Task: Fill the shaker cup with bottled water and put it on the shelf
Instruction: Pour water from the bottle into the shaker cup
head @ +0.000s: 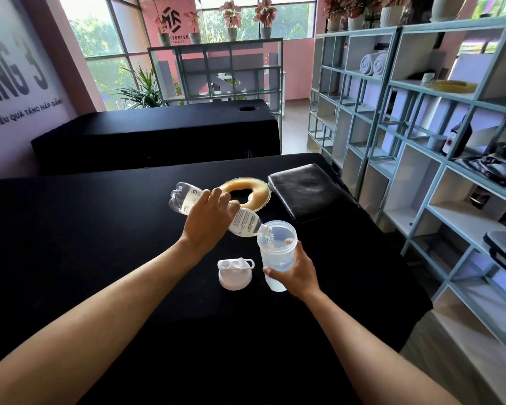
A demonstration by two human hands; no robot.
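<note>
My left hand (209,220) grips a clear water bottle (247,222) around its middle. The bottle is tipped down to the right, its neck over the rim of the shaker cup (276,252), and water runs into the cup. My right hand (297,271) holds the translucent cup upright by its lower half on the black-covered table (100,244). Water fills the cup part way. The cup's white lid (235,273) lies on the table just left of it. The pale blue shelf unit (438,176) stands to the right.
A tan ring-shaped cushion (250,192) and a black leather pad (307,190) lie behind the bottle. A second black table (158,133) stands farther back. The shelves hold rolled towels (373,64), a dark bottle (457,137) and dark bags.
</note>
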